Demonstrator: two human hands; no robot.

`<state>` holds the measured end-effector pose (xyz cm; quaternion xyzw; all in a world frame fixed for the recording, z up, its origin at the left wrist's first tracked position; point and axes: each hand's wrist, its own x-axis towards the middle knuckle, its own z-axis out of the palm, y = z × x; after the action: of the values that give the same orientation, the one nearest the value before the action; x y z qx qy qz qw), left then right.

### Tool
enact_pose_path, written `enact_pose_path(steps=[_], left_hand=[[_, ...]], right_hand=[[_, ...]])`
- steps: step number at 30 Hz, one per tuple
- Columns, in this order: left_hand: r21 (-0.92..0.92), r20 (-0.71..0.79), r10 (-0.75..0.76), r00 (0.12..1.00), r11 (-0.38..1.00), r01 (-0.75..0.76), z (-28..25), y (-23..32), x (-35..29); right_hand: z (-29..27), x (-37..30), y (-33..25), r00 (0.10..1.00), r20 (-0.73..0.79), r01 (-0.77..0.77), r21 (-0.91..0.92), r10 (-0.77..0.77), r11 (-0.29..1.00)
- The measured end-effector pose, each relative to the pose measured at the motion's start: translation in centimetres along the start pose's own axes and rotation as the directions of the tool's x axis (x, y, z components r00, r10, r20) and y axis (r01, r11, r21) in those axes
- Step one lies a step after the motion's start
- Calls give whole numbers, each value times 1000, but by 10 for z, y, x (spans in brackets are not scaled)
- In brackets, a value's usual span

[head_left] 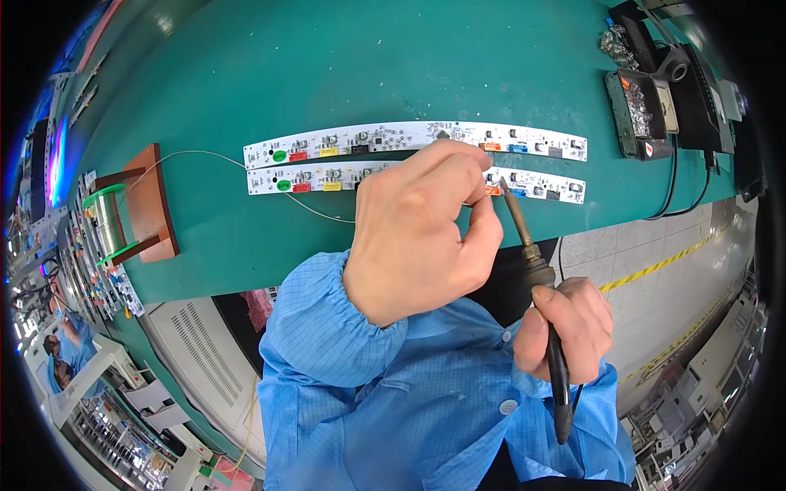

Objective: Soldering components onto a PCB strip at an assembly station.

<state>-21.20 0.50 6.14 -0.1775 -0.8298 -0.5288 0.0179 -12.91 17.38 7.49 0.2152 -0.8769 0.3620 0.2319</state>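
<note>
Two long, slightly curved white circuit boards lie one behind the other on the green bench. The far circuit board (409, 135) and the near circuit board (315, 182) carry colored connectors and small parts. My right hand (569, 327) is closed around the black handle of a soldering iron (532, 262). Its tip meets the near board beside the orange connector (492, 190). Over the near board's middle, my left hand (426, 229) is closed in a pinch. Solder wire (319, 214) runs from the left in under this hand; the end at my fingertips is hidden.
A solder spool (108, 222) with green flanges sits on a brown wooden stand (155, 204) at the left. A soldering station (696, 98) and a tip-cleaning tray (639, 114) stand at the far right, with black cables. Small specks dot the green bench (344, 65).
</note>
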Motion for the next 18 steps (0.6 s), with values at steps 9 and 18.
enact_pose_path(steps=[9,18], left_hand=[[-21,17,-19,1000,1000,19,0,-1,1],[-21,36,-28,999,999,28,0,-1,2]], right_hand=[[0,-2,-1,1000,-4,-10,-2,10,1000],[1,-3,-2,1000,-2,-18,-3,18,1000]])
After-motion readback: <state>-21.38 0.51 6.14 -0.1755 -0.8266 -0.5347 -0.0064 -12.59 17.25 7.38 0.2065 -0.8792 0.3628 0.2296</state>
